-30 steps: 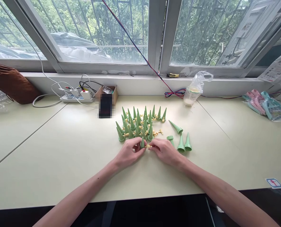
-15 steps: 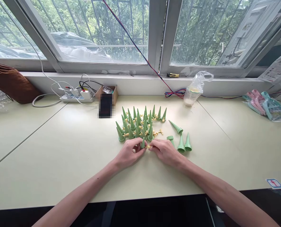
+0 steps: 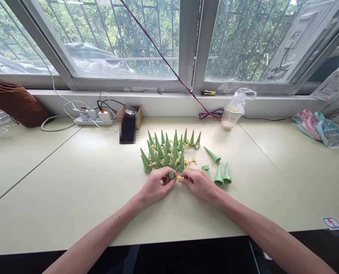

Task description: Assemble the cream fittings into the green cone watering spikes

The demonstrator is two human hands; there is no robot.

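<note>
The left hand is closed, its thumb and fingers pinching a green, tapered, plastic-looking cone with the point up. At three o'clock from it, the right hand grips a small pale-yellow fitting between its fingertips, right at the cone's base; whether the two pieces are joined is too small to tell.

Little has changed over the last half second: the view has tipped slightly, both hands keep their place, and the cone's tip shows a shade lower behind the left fingers. I read this as fine work on one piece, not yet finished.

At twelve o'clock from the held cone, near it, a dense cluster of upright green cones with yellow fittings stands on the pale yellow-green tabletop. At two o'clock lie some loose yellow fittings and, farther out, a cone on its side. Toward three, two more loose cones point away.
</note>
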